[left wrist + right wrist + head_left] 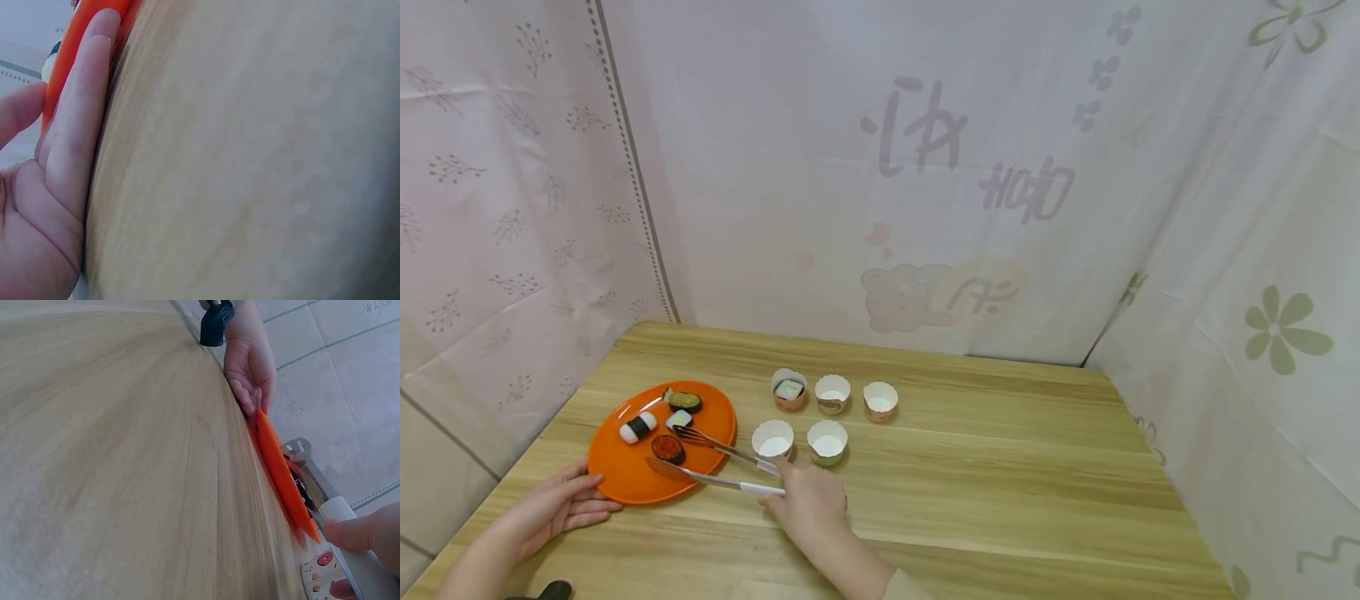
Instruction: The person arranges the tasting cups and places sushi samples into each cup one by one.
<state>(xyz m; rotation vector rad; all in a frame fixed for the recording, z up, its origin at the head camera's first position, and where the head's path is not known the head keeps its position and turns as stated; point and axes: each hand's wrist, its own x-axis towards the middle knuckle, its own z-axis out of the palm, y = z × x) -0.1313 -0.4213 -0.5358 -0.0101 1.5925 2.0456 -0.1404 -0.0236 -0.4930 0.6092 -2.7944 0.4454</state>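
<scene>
An orange oval plate [625,479] lies at the table's left with several sushi pieces on it. My left hand [561,508] pinches its near-left rim, thumb on top and fingers underneath, as the left wrist view of the hand [56,162] also shows. My right hand [812,504] grips the white handles of metal tongs [722,481]. The spread tong tips lie over the plate, around the red-topped sushi [667,449] and close to a small white roll [679,419]. A white piece with a black band [637,427] and a green-topped piece [684,402] lie farther back.
Several paper cups stand right of the plate; the back-left cup [789,400] holds a white and black piece, while a front cup [827,442] shows a white inside. A dark object [556,590] sits at the front left edge. Curtains [880,208] hang around the table.
</scene>
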